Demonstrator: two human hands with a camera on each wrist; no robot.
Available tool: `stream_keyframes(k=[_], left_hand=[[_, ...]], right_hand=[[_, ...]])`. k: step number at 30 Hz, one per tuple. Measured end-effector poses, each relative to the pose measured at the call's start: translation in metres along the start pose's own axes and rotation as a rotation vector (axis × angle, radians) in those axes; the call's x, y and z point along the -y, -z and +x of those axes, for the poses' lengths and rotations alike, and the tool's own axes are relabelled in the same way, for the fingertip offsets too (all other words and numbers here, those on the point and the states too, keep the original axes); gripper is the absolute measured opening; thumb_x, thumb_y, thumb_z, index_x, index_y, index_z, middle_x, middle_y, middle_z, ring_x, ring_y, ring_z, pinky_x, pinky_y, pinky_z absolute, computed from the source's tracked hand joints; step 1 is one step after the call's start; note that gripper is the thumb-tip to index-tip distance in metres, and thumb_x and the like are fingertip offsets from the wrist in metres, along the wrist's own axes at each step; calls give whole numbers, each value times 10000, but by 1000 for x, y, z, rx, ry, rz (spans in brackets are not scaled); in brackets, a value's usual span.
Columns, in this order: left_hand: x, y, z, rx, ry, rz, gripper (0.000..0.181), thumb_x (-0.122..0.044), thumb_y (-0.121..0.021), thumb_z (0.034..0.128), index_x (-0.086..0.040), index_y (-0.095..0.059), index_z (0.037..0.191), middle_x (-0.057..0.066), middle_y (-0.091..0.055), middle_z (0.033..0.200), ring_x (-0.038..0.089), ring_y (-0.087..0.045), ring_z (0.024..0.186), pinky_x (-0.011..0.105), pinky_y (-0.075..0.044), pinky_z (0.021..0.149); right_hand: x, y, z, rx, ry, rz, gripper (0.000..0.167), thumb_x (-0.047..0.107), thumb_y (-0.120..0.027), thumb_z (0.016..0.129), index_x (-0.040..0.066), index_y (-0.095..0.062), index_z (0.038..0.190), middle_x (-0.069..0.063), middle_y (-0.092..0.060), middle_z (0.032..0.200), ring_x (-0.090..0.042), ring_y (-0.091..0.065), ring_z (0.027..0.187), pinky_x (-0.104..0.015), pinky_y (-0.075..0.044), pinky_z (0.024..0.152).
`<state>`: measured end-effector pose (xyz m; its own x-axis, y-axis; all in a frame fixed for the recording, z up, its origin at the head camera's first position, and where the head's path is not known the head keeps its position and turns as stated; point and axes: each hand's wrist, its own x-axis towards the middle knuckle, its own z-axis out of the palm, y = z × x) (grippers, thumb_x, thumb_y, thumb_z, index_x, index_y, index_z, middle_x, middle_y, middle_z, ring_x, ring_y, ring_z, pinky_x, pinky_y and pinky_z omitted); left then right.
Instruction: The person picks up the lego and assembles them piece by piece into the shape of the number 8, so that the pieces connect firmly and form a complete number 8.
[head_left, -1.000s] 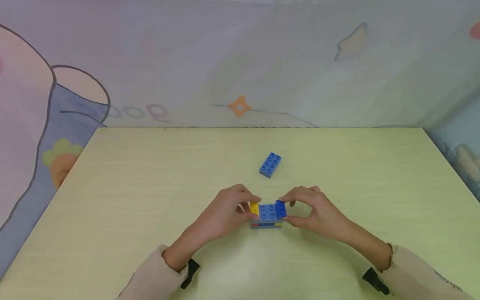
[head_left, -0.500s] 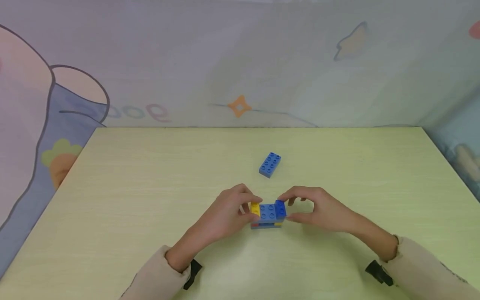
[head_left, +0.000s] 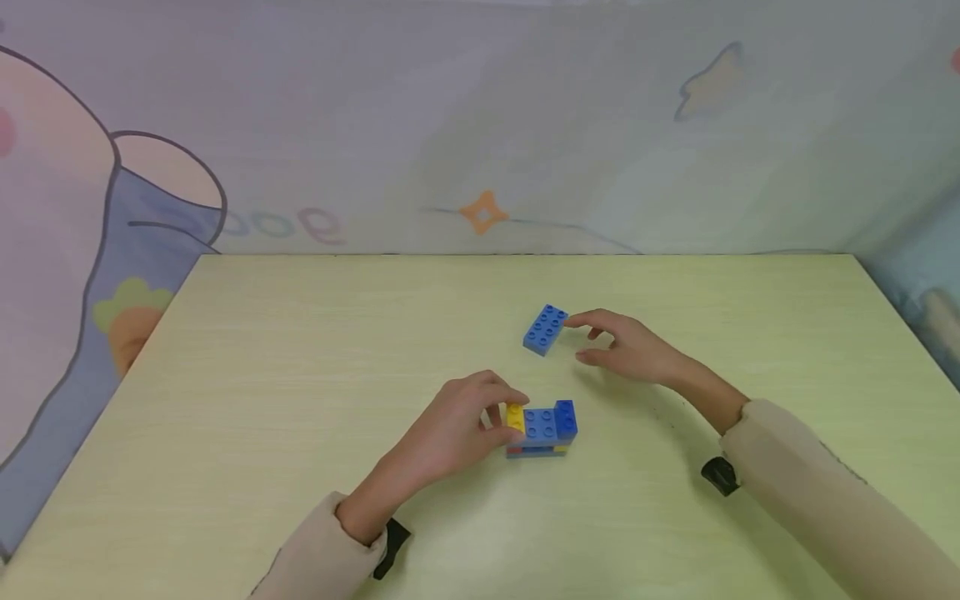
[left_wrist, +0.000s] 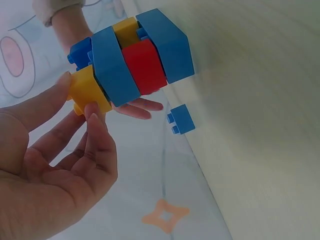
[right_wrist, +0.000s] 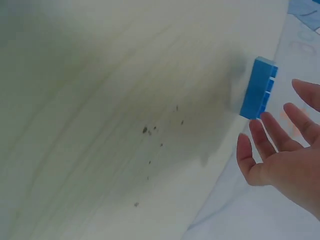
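My left hand (head_left: 453,427) pinches a small yellow brick (left_wrist: 89,89) at the left end of a built block stack. At the stack's right end sits a small dark blue brick (head_left: 566,419). Both stand on a long blue brick (left_wrist: 114,65). Below it, a red brick (left_wrist: 144,66) and another yellow brick (left_wrist: 127,31) rest on a lower blue brick (left_wrist: 169,46). Behind the stack lies a loose studded blue brick (head_left: 545,330). My right hand (head_left: 637,348) is beside its right side, fingers extended and apart; whether the index fingertip touches it I cannot tell.
The pale wooden table (head_left: 315,358) reaches back to a printed cloth backdrop (head_left: 375,125). Small dark specks (right_wrist: 146,130) dot the tabletop near the right arm. Black straps (head_left: 722,476) show at the wrists.
My right hand has left the dark blue brick on the stack and moved back to the loose blue brick. The left hand keeps its pinch on the yellow brick.
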<state>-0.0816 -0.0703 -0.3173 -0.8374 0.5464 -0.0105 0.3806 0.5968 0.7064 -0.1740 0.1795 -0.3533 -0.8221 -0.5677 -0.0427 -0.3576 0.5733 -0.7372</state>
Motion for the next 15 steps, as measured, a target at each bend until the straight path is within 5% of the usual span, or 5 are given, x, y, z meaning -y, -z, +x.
stream_keyframes(k=[6, 15], left_hand=[[0, -1, 0, -6, -10, 15, 313, -73, -702, 794, -9, -637, 1094, 62, -604, 1027, 113, -551, 727, 207, -445, 596], [-1, 1, -1, -4, 3, 33, 311, -88, -704, 796, -17, -638, 1092, 56, -602, 1025, 105, -538, 707, 215, -435, 590]], right_hand=[[-9, -7, 15, -16, 44, -111, 485, 28, -585, 856, -37, -430, 1310, -255, -326, 1376, -427, -254, 1259, -574, -226, 980], [-8, -9, 19, -14, 24, -175, 429, 40, -594, 845, -35, -493, 1255, -243, -405, 1320, -421, -315, 1198, -561, -274, 955]])
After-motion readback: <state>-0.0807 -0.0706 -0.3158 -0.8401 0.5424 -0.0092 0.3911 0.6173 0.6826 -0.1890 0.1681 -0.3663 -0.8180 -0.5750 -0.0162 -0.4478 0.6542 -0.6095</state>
